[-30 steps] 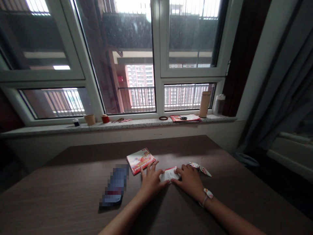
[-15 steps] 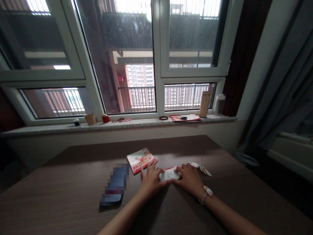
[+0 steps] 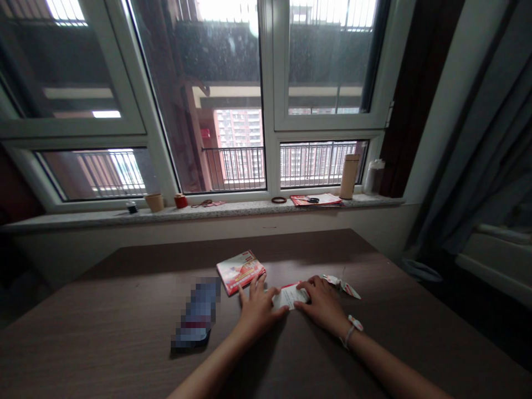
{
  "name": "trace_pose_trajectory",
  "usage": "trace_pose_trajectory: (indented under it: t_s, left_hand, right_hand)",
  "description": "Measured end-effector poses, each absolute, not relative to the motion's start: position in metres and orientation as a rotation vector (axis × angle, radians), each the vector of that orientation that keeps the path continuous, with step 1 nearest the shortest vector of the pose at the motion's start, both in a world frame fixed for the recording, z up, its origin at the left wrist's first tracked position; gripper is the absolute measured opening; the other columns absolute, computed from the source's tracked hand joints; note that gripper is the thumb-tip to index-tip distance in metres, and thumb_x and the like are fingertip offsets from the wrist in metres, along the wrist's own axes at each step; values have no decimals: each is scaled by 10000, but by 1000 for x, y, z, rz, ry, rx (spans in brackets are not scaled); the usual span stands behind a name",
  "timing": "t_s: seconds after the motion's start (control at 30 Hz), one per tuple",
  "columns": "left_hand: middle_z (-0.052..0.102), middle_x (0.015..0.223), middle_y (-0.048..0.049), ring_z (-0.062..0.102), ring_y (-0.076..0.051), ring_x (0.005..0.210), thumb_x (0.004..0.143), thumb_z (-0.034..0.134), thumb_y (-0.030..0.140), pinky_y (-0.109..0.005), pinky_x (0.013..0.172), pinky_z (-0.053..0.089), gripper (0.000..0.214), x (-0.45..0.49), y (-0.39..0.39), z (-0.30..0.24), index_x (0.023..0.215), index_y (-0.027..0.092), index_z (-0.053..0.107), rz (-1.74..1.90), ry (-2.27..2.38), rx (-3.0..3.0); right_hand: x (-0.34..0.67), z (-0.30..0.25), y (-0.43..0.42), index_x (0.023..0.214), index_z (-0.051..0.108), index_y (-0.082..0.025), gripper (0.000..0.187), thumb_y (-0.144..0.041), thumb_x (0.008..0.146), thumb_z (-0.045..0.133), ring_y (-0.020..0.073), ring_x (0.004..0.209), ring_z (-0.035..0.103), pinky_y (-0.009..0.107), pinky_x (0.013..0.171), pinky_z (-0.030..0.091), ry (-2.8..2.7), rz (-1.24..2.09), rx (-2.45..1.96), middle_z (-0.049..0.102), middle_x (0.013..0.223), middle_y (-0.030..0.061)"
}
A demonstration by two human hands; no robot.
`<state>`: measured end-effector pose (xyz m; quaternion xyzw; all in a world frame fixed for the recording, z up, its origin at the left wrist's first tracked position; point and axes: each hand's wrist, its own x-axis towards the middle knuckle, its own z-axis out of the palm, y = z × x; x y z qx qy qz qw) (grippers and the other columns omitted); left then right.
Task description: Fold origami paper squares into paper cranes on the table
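Both my hands rest on a dark wooden table (image 3: 103, 332), pressing a small folded white and red paper (image 3: 287, 296) between them. My left hand (image 3: 257, 307) lies flat with fingers spread, its thumb on the paper's left edge. My right hand (image 3: 322, 302) presses fingertips down on the paper's right side, fingers held together and bent. A folded paper figure (image 3: 343, 286) in the same white and red lies just beyond my right hand. A red printed booklet (image 3: 240, 271) lies just beyond my left hand.
A dark, blurred flat object (image 3: 197, 313) lies to the left of my hands. The window sill (image 3: 233, 210) behind the table holds a paper cup (image 3: 154, 202), a small red jar (image 3: 180, 200), papers (image 3: 316, 199), a tall flask (image 3: 349, 176) and a clear jar (image 3: 373, 176). Grey curtains (image 3: 490, 138) hang at right.
Almost nothing has moved; both hands stay pressed on the folded paper, with only a slight shift of the view.
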<state>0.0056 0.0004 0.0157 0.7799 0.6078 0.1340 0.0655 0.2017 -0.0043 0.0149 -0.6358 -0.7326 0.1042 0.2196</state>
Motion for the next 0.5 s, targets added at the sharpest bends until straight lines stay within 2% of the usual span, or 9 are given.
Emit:
trace_pose_trajectory:
  t_s: [0.27,0.5]
  left_hand:
    - [279,1531,-107,177,-347,1418,742,600,579,-697,1051,23,464,4,1,13,1139,341,627,417,1832,2338]
    - [255,1542,-95,139,-344,1428,742,581,606,-694,1054,9,506,2,0,13,1186,363,599,363,1841,2334]
  right_hand:
    - [210,2,7,1094,653,-289,369,-245,729,620,236,1178,453,348,1009,321,-1987,442,-1686,533,1204,52]
    - [218,-2,13,1105,667,-271,449,-108,707,539,211,1228,445,342,1063,294,-2037,458,-1632,536,1268,45]
